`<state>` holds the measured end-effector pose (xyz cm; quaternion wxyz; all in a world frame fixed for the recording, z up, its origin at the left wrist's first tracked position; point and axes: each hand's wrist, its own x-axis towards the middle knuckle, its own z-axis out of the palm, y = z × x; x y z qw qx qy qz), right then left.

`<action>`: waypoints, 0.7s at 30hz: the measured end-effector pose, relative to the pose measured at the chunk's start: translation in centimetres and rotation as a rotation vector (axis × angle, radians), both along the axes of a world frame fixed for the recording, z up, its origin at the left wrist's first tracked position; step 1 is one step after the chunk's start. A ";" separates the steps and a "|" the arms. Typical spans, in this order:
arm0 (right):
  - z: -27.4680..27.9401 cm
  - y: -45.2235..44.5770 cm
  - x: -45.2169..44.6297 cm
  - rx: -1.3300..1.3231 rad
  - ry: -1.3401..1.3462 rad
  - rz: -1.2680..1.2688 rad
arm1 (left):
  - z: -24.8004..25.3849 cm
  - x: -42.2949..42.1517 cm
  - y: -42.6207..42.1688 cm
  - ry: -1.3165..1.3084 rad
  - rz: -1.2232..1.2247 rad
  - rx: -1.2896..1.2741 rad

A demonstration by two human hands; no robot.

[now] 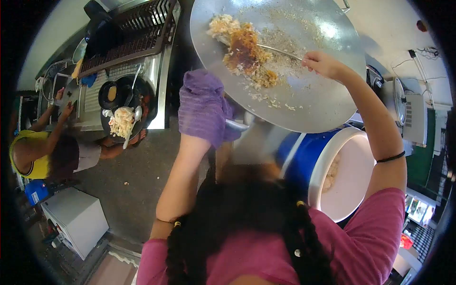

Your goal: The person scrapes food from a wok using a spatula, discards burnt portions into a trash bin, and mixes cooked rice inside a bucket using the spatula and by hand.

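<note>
Steel desk (pixel 162 95) beside dark floor (pixel 142 180); right grip (pixel 325 65) clasps utensil (pixel 280 51) in wok (pixel 308 111); left grip (pixel 194 142) under towel (pixel 202 102), hold unclear.

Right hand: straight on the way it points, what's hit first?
Likely the browned rice in the wok, along the line of the utensil that the right hand holds. Depth is unclear; angled down, it could touch the wok's surface first.
</note>
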<state>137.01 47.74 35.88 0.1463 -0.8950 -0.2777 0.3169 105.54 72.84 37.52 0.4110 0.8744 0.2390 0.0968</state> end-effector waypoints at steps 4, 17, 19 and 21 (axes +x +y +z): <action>3.9 -1.1 -2.4 -0.008 -0.626 0.170 | -3.8 -0.3 1.4 -0.341 -0.138 0.464; 18.1 -8.0 -7.2 -0.284 -0.714 0.070 | -3.9 0.1 1.5 -0.395 -0.058 0.062; 18.5 -10.2 -7.5 -0.394 -0.696 0.068 | -3.4 0.1 1.9 -0.330 -0.117 0.265; 17.8 -10.3 -7.3 -0.507 -0.674 0.065 | -2.0 0.3 1.6 -0.257 -0.174 0.462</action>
